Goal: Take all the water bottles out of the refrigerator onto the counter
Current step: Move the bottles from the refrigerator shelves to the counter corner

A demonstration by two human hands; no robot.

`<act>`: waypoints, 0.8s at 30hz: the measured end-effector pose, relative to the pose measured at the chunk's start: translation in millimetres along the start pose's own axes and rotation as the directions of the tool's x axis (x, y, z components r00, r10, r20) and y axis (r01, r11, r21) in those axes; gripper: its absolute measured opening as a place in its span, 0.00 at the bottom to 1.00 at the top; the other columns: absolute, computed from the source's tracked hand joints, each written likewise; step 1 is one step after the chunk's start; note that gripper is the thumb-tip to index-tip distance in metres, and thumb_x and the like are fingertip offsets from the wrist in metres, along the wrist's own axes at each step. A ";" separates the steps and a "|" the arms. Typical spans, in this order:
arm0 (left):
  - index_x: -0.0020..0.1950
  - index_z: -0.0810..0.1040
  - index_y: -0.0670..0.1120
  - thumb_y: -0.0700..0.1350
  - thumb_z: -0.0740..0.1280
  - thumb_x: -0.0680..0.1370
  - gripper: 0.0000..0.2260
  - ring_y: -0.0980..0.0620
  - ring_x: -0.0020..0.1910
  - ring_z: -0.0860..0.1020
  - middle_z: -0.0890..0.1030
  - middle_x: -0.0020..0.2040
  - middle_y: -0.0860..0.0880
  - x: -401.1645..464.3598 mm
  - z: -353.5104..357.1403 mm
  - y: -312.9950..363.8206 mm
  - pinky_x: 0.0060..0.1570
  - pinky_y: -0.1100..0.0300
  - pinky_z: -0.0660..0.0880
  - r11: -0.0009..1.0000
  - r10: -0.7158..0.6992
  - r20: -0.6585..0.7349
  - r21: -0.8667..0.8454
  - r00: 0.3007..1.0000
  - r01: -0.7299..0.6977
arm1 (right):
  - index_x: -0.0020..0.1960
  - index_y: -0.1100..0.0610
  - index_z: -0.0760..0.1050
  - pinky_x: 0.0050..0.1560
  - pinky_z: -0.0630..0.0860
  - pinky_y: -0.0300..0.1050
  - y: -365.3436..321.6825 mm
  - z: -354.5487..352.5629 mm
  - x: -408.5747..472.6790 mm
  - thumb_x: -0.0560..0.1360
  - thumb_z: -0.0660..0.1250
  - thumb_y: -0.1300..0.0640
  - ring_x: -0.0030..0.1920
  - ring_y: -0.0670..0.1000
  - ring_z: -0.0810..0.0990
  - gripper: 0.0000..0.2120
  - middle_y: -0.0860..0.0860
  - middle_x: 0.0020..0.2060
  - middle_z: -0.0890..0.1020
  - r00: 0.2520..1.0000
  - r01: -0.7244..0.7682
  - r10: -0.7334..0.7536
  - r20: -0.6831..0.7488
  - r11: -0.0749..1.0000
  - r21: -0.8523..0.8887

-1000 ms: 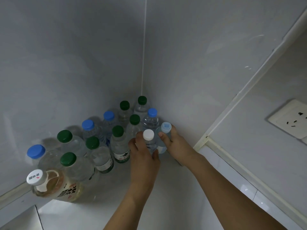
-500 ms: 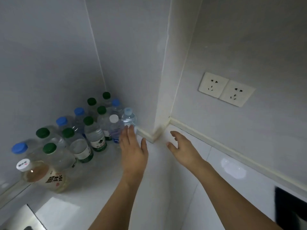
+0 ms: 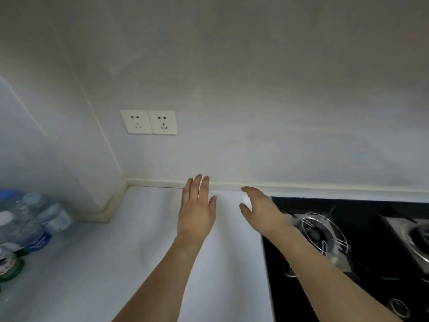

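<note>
Fingers: your left hand (image 3: pixel 197 210) has its fingers (image 3: pixel 199 185) straight and released, holding nothing; your right hand (image 3: pixel 260 209) has fingers loosely curved, also holding nothing.
Hands: both hover over the white bench (image 3: pixel 139 240), side by side, near the back wall.
Water bottles: your bottles (image 3: pixel 30 219) stand clustered at the far left edge of the bench, well apart from both hands, nearer your left one.
Right side: your right forearm crosses the black stove (image 3: pixel 348 252).
Wall: two sockets (image 3: pixel 148 122) sit above the bench.
</note>
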State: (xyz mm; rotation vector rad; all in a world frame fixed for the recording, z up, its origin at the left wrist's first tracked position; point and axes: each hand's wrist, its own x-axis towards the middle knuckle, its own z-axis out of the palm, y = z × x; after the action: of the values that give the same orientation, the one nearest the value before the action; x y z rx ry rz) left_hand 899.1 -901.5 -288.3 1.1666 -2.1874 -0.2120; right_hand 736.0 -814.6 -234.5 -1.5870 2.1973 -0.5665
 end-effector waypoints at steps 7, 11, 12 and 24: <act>0.72 0.69 0.41 0.45 0.66 0.80 0.22 0.40 0.72 0.67 0.71 0.71 0.42 -9.5 58.7 162.8 0.68 0.43 0.69 0.952 0.305 0.119 -0.072 0.945 -0.298 | 0.75 0.55 0.61 0.70 0.66 0.46 122.7 -79.9 -96.5 0.79 0.62 0.53 0.71 0.52 0.67 0.27 0.52 0.73 0.67 0.964 -0.192 0.195 -0.180 0.981 0.032; 0.74 0.67 0.41 0.48 0.59 0.82 0.21 0.40 0.74 0.64 0.68 0.73 0.42 -28.7 84.3 265.9 0.71 0.43 0.66 0.891 0.450 0.159 -0.142 0.879 -0.431 | 0.75 0.57 0.61 0.71 0.63 0.43 191.2 -125.4 -171.3 0.79 0.62 0.54 0.72 0.51 0.65 0.26 0.52 0.73 0.67 0.916 -0.285 0.289 -0.280 0.957 0.054; 0.75 0.65 0.42 0.49 0.56 0.82 0.22 0.41 0.75 0.62 0.66 0.74 0.43 -36.5 89.9 292.1 0.72 0.44 0.64 0.880 0.471 0.171 -0.168 0.866 -0.445 | 0.76 0.57 0.61 0.71 0.63 0.44 207.1 -136.2 -192.2 0.79 0.62 0.54 0.72 0.51 0.65 0.26 0.52 0.72 0.67 0.901 -0.312 0.313 -0.300 0.949 0.055; 0.73 0.67 0.41 0.46 0.62 0.81 0.22 0.41 0.73 0.65 0.69 0.72 0.42 -157.0 132.8 570.1 0.72 0.45 0.65 0.624 0.753 0.087 -0.406 0.652 -0.668 | 0.75 0.56 0.61 0.69 0.64 0.43 356.6 -234.6 -432.1 0.80 0.60 0.54 0.70 0.52 0.67 0.25 0.52 0.72 0.68 0.661 -0.583 0.556 -0.504 0.803 0.122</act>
State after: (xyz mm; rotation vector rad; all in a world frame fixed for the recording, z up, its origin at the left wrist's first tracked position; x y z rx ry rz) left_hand 489.3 -459.4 -225.6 -0.0009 -2.5235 -0.3807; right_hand 456.8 -276.8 -194.2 -0.6873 2.9406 -0.8027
